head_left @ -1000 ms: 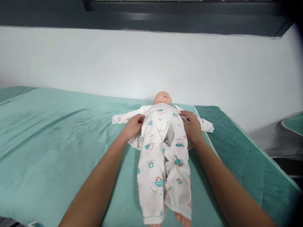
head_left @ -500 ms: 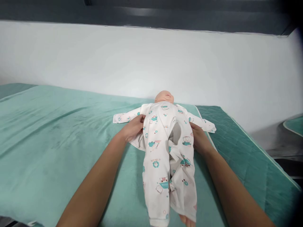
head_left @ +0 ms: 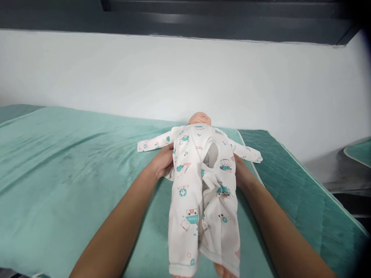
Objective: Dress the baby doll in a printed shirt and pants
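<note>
A baby doll lies on its back on the bed, head toward the wall and arms spread in white printed sleeves. White printed baby trousers cover its front up to the chest, with an oval opening between the legs. The doll's feet show below the cuffs. My left hand is closed at the trousers' left side, its fingertips tucked behind the cloth. On the opposite side, my right hand reaches under the trousers' edge; its fingers are hidden.
A light green sheet covers the bed, with a darker quilted green pad on the right. Behind stands a white wall, and a dark beam crosses above. Another green-covered surface is at the far right.
The trouser legs have shifted slightly left, and more of the doll's feet shows at the bottom. My left hand has moved slightly down and its fingers sit further behind the cloth.
</note>
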Motion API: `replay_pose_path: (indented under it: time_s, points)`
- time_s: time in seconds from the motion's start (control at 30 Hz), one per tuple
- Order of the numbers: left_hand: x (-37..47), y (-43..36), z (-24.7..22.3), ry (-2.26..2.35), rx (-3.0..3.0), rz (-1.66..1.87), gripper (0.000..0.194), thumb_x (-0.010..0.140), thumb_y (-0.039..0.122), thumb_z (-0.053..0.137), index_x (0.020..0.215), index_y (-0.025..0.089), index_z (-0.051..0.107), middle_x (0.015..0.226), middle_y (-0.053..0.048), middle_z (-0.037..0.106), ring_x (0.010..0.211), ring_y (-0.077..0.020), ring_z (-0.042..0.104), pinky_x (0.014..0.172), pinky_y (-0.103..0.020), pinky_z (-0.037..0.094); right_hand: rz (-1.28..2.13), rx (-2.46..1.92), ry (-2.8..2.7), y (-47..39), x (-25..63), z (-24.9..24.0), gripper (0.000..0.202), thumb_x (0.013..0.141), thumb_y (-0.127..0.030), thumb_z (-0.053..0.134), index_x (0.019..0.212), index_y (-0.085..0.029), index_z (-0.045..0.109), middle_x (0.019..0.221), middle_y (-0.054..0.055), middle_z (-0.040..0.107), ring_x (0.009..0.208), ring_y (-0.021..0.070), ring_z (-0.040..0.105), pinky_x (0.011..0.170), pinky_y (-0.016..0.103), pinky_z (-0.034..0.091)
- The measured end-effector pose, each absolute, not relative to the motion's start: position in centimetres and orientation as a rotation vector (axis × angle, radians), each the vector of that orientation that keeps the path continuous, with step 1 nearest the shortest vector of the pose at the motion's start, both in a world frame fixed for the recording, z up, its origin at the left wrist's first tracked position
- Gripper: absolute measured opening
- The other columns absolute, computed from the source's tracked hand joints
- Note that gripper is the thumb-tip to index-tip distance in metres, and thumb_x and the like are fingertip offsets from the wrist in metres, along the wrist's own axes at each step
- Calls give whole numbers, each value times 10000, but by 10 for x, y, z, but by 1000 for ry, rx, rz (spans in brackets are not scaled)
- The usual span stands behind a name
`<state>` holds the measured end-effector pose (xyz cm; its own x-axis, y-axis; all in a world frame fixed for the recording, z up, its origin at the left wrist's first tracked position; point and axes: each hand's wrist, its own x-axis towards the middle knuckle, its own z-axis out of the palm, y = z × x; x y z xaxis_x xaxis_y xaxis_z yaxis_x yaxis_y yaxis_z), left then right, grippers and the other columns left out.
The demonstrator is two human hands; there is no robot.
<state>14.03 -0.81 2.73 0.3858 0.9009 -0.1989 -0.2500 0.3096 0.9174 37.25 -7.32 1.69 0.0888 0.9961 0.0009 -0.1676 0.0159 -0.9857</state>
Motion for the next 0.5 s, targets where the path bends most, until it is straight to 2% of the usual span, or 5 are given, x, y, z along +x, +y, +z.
replay_pose_path:
  time_s: [0.2, 0.33, 0.5]
  points:
    - [142, -10, 27, 903, 983, 887, 396, 686, 160, 780, 1077, 171, 716, 895, -86, 768, 886, -271, 737, 771, -356, 622, 1243, -1145, -1005, -72, 375, 15, 530, 686, -658, 718, 1030, -254, 716, 978, 101, 757, 1008, 358, 683, 847, 485, 565]
    - [141, -8, 22, 928, 989, 870, 350, 705, 166, 745, 1054, 170, 721, 928, -91, 765, 859, -261, 734, 721, -339, 619, 1229, -1130, -994, -70, 376, 14, 523, 686, -579, 723, 1081, -237, 703, 967, 85, 757, 1026, 361, 678, 866, 482, 562]
    - [139, -7, 20, 904, 1018, 803, 313, 691, 164, 743, 1003, 158, 726, 960, -111, 764, 851, -259, 729, 690, -326, 609, 1263, -1167, -982, -68, 379, 11, 449, 683, -527, 729, 1036, -251, 712, 943, 74, 761, 978, 366, 693, 830, 497, 574]
